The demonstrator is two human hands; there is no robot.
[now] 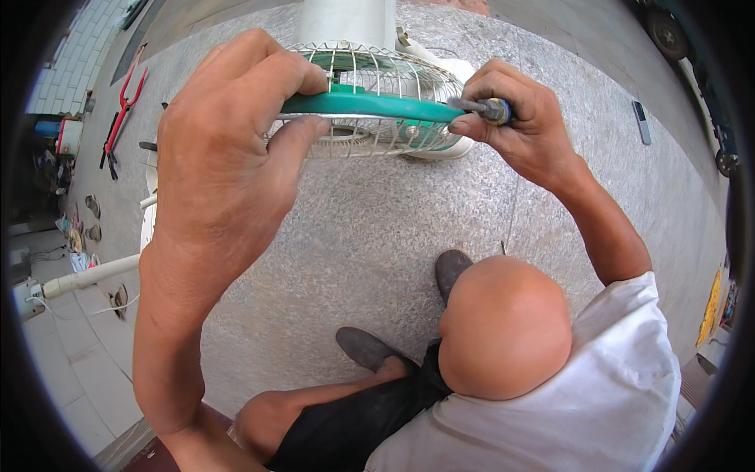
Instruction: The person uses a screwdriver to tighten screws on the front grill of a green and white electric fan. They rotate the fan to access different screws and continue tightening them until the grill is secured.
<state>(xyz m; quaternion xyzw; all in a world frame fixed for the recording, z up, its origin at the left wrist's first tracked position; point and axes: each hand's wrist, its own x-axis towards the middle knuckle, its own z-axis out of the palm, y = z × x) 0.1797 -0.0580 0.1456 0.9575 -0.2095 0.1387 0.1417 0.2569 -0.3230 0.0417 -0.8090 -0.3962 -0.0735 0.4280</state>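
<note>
A white wire fan guard (407, 68) with a green plastic rim band (365, 106) is held up on edge before me, at the top of the view. My left hand (236, 112) pinches the band's left part between thumb and fingers. At its right end, my right hand (507, 112) touches the band with the thumb and also holds a screwdriver (494, 110), whose handle end points towards the camera. Green parts show behind the wires. Under and behind the guard is a white base (445, 150), partly hidden.
Red-handled pliers or cutters (124, 109) lie on the stone floor at left. A white pole (94, 274) extends from the left edge. A phone (641, 123) lies at right. A white column (348, 20) stands beyond the guard. My knee (504, 324) is at lower right.
</note>
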